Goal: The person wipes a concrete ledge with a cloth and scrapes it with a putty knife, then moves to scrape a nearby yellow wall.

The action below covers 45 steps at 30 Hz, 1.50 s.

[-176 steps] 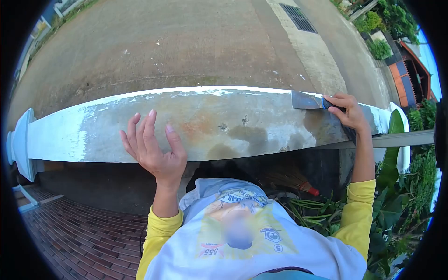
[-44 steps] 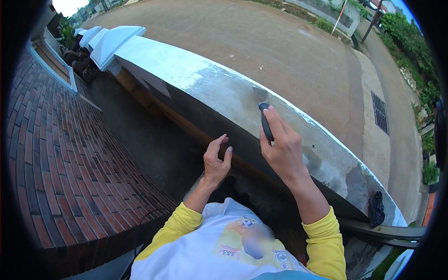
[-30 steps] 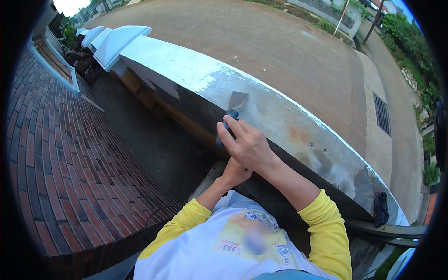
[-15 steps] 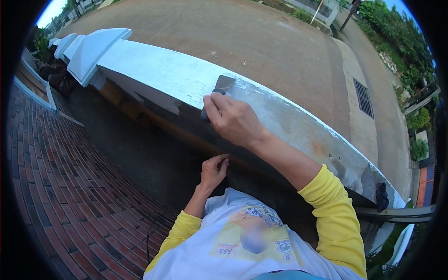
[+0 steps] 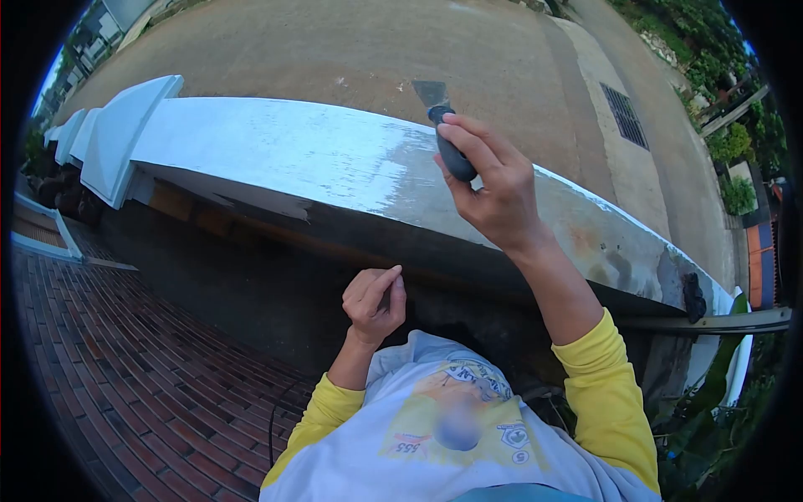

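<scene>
above wall top (image 5: 335, 163), right hand (image 5: 493, 188) gripping scraper (image 5: 443, 125), blade up

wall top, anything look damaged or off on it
Yes. The wall cap is white only toward its left end; toward the right the paint is gone to bare grey with rusty stains and dark patches. A dark rag lies at its far right end.

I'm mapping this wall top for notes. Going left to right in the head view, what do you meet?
White pillar cap → left hand → scraper in the right hand → dark rag → road drain grate lies farther back.
</scene>
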{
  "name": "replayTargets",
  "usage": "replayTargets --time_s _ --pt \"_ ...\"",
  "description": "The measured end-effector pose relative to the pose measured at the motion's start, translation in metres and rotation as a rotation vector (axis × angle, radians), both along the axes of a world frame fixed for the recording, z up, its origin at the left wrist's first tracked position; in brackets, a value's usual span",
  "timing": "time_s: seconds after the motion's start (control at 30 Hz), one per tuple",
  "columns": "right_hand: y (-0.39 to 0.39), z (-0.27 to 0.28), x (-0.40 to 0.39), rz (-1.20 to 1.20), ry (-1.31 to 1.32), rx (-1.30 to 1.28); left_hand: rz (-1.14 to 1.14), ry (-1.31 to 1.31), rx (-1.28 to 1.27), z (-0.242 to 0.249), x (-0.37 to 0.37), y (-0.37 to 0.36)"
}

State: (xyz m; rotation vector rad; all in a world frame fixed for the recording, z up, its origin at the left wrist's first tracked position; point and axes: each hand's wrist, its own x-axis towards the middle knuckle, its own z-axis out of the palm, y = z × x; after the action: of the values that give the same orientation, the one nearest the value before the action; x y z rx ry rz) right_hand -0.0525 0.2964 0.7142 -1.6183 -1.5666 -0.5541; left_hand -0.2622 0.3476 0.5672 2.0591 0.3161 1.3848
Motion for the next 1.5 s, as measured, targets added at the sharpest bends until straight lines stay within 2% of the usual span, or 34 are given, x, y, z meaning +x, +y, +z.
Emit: replayTargets --time_s 0.03,0.1,0.13,0.2,0.27,0.37,0.4,0.5,0.57,0.67,0.77,0.83,0.9,0.97,1.1,1.2,1.27,1.37,1.43,1.5 --pt "-0.026 0.011 0.003 -0.017 0.184 0.013 0.044 -0.006 -0.042 0.003 -0.006 0.004" --pt "-0.086 0.016 0.012 0.065 0.834 0.126 0.193 0.027 0.090 0.018 -0.009 0.022" --pt "-0.113 0.016 0.022 0.168 0.968 0.232 0.240 0.068 0.086 0.023 -0.009 0.031" --pt "-0.164 0.014 0.041 0.146 0.972 0.355 0.286 0.162 0.103 0.033 -0.006 0.049" --pt "-0.215 0.009 0.062 -0.086 0.988 0.352 0.290 0.233 0.125 0.040 0.004 0.064" --pt "-0.232 -0.008 0.069 -0.290 1.004 0.256 0.282 0.406 0.211 0.040 0.015 0.075" --pt "-0.232 -0.013 0.074 -0.334 1.010 0.207 0.300 0.367 0.193 0.039 0.022 0.075" --pt "-0.140 -0.018 0.043 -0.240 0.985 0.082 0.316 0.394 0.245 0.041 0.031 0.073" --pt "-0.078 -0.027 0.017 -0.079 0.915 -0.001 0.303 0.401 0.261 0.043 0.036 0.072" --pt "-0.071 -0.024 0.016 -0.031 0.920 -0.064 0.258 0.382 0.270 0.044 0.038 0.075" --pt "-0.165 0.001 0.039 -0.122 0.969 -0.132 0.211 0.343 0.266 0.039 0.035 0.079" --pt "-0.239 0.001 0.051 -0.203 0.914 -0.059 0.200 0.322 0.261 0.035 0.034 0.081" --pt "-0.273 -0.006 0.055 -0.273 0.893 -0.053 0.192 0.301 0.263 0.035 0.038 0.080" --pt "-0.232 -0.015 0.038 -0.211 0.853 0.007 0.208 0.273 0.269 0.031 0.044 0.080" --pt "-0.108 -0.028 -0.014 0.177 0.814 -0.086 0.211 0.237 0.284 0.026 0.044 0.082" --pt "-0.133 -0.018 -0.005 0.086 0.771 -0.098 0.192 0.213 0.279 0.021 0.041 0.086" --pt "-0.191 -0.015 0.017 -0.053 0.742 -0.021 0.175 0.197 0.281 0.019 0.041 0.088" --pt "-0.293 -0.028 0.041 -0.267 0.851 0.037 0.175 0.182 0.268 0.019 0.041 0.089" --pt "-0.285 -0.034 0.035 -0.253 0.851 0.071 0.183 0.170 0.257 0.019 0.044 0.088" --pt "-0.208 -0.025 0.003 -0.289 0.836 0.050 0.181 0.158 0.247 0.017 0.045 0.087"
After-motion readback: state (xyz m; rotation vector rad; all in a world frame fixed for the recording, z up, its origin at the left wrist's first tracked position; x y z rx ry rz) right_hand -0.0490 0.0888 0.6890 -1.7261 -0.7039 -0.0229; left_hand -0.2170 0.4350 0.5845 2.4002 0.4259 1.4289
